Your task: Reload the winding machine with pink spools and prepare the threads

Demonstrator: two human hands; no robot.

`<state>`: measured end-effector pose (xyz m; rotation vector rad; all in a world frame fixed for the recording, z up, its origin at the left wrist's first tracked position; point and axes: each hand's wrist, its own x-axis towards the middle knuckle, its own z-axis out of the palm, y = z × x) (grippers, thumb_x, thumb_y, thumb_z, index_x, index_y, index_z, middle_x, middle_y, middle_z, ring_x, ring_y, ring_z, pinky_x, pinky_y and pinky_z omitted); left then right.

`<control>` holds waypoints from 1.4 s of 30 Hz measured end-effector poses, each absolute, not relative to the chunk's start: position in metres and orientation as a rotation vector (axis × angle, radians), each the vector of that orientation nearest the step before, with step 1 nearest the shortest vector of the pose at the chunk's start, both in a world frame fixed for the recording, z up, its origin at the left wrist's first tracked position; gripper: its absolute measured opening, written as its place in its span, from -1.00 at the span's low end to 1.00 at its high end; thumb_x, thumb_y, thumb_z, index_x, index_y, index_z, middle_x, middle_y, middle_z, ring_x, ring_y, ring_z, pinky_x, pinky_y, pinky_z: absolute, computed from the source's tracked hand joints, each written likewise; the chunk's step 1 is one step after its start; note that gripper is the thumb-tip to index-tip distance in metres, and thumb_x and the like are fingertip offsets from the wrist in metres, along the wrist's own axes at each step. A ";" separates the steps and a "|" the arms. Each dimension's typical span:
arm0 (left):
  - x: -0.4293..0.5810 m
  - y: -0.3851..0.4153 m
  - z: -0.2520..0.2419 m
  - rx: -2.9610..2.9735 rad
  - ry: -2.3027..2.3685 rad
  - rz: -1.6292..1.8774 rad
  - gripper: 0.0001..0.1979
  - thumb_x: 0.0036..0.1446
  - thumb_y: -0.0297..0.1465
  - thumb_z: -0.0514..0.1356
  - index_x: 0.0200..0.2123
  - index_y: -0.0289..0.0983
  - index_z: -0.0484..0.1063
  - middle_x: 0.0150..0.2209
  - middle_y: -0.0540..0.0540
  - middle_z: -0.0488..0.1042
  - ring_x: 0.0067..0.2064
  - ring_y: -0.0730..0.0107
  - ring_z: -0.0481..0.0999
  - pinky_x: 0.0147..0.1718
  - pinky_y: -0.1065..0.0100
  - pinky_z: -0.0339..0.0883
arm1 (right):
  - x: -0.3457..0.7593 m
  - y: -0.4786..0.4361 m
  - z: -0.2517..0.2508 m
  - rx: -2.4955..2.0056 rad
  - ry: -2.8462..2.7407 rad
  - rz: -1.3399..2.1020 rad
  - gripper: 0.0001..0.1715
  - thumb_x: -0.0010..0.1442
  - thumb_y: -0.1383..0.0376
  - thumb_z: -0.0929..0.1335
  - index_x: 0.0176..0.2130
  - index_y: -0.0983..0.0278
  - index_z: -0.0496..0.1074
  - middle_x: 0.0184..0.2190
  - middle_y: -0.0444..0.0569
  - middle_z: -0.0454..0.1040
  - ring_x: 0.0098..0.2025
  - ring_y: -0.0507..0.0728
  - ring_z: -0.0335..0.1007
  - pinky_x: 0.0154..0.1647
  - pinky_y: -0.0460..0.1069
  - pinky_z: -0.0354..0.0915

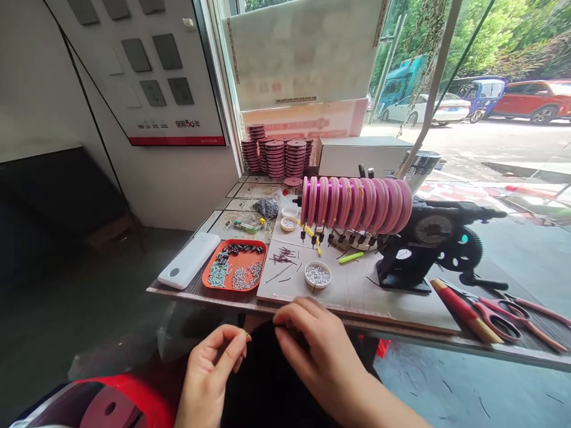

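Note:
My left hand (pixel 214 368) is low in front of the table edge, thumb and forefinger pinched on something tiny I cannot make out. My right hand (pixel 319 351) rests beside it on a dark cloth (pixel 263 386) over my lap, fingers curled and pressed at the cloth's upper edge. Just beyond them a small white bowl of beads (pixel 317 274) sits on a pale board (pixel 357 291). An orange tray (pixel 235 266) with several small parts lies to its left.
A row of pink spools (pixel 354 203) sits on a black hand-crank winder (pixel 428 244). Red-handled scissors (pixel 504 312) lie at the right. A white power bank (pixel 190 260) lies at the left edge. More stacked pink spools (pixel 276 156) stand by the window.

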<state>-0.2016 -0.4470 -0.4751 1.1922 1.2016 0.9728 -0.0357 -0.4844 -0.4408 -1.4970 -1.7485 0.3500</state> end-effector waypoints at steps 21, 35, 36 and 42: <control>-0.290 -0.457 -0.467 0.816 1.365 1.221 -0.82 -0.09 -0.34 0.24 -0.59 -0.33 0.38 -0.60 0.02 0.37 -0.56 0.57 0.18 -0.52 0.47 0.05 | -0.098 -0.287 -0.430 -2.017 -2.076 0.150 -0.64 0.19 0.35 0.19 -0.03 0.46 0.21 -0.10 0.33 0.32 -0.24 0.26 0.38 -0.35 0.06 0.21; -0.277 -0.479 -0.472 0.634 1.084 1.143 -0.84 0.04 -0.38 0.17 -0.53 -0.32 0.39 -0.52 -0.01 0.42 -0.49 0.50 0.36 -0.46 0.44 0.12 | -0.161 -0.455 -0.504 -0.932 -1.023 1.899 -0.36 0.20 -0.10 0.08 -0.64 0.29 0.20 -0.72 -0.18 0.14 -0.60 -0.01 0.05 -0.48 -0.08 0.06; -0.276 -0.481 -0.472 0.630 1.107 1.158 -0.85 0.04 -0.39 0.17 -0.53 -0.32 0.39 -0.51 -0.02 0.42 -0.48 0.50 0.36 -0.45 0.44 0.13 | -0.164 -0.456 -0.508 -0.960 -1.010 1.881 -0.36 0.18 -0.11 0.11 -0.66 0.29 0.19 -0.75 -0.19 0.11 -0.61 -0.02 0.01 -0.50 -0.09 0.04; -0.271 -0.485 -0.478 0.581 1.168 1.211 -0.90 -0.01 -0.42 0.20 -0.52 -0.32 0.42 -0.50 -0.03 0.44 -0.43 0.48 0.32 -0.43 0.44 0.17 | -0.167 -0.455 -0.521 -1.042 -0.894 1.898 -0.38 0.04 -0.17 0.19 -0.63 0.29 0.19 -0.75 -0.25 0.01 -0.65 -0.06 -0.18 -0.61 -0.10 -0.17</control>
